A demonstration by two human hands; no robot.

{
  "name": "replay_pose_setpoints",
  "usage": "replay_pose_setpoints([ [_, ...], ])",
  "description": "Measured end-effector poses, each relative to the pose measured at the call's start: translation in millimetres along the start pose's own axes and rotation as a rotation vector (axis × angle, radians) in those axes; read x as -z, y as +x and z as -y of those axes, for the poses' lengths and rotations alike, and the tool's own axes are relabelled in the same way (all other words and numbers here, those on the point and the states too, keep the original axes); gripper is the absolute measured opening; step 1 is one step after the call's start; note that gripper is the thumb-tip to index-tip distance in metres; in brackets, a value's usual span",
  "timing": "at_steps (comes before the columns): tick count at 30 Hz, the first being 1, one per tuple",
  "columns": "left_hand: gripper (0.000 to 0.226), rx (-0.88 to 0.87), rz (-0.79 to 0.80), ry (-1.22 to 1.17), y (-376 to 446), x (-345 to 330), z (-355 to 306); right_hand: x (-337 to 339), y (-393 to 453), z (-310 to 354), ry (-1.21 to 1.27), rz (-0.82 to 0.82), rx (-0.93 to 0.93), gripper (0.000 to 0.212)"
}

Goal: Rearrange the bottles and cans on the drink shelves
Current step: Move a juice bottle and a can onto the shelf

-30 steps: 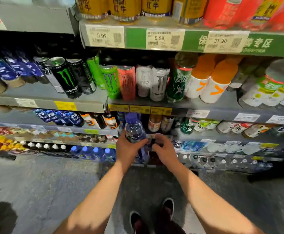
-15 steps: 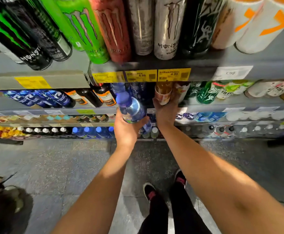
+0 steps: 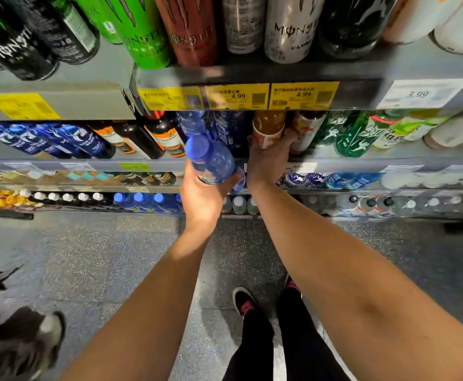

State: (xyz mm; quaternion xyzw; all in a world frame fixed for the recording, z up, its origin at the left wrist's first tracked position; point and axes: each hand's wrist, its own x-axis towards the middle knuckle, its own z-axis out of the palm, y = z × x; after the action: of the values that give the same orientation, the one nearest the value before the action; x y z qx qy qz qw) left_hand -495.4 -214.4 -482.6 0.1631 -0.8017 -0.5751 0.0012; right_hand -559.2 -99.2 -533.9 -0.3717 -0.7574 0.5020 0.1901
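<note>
We see the clear blue plastic bottle with a blue cap (image 3: pixel 211 160) held in front of the second shelf edge (image 3: pixel 362 162), tilted with its cap toward us, and the left hand (image 3: pixel 203 199) grips its lower part. Just beside it, the right hand (image 3: pixel 269 160) wraps its fingers around the base of a brown bottle with an orange and white label (image 3: pixel 269 127) that stands on this shelf. Above them are tall energy drink cans (image 3: pixel 293 28) and yellow price tags (image 3: pixel 238 96).

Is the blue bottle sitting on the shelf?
No, the left hand holds the blue bottle in the air, in front of the shelf edge.
</note>
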Motion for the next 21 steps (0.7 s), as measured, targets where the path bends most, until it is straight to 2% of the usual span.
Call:
replay_pose_setpoints([
  [4,0.079,-0.024,-0.028,0.010,3,0,6,-6,2,-5,-0.056,0.030,0.017,0.082],
  [7,0.070,-0.024,-0.018,-0.004,5,1,9,-3,9,-8,-0.104,0.037,0.084,0.068],
  [9,0.075,-0.033,-0.010,-0.020,5,1,11,4,12,-9,-0.103,0.058,0.100,0.064],
  [14,0.085,-0.019,0.031,-0.058,4,-5,11,22,10,-1,-0.060,0.129,0.082,0.075],
  [17,0.081,0.071,0.017,-0.102,5,-14,9,36,5,2,-0.049,0.140,0.078,0.081],
  [19,0.077,0.079,0.021,-0.048,3,-21,8,50,-2,-1,-0.049,0.163,0.054,0.086],
  [21,0.069,0.054,0.016,0.016,-4,-28,5,65,-11,-5,-0.040,0.182,0.010,0.081],
])
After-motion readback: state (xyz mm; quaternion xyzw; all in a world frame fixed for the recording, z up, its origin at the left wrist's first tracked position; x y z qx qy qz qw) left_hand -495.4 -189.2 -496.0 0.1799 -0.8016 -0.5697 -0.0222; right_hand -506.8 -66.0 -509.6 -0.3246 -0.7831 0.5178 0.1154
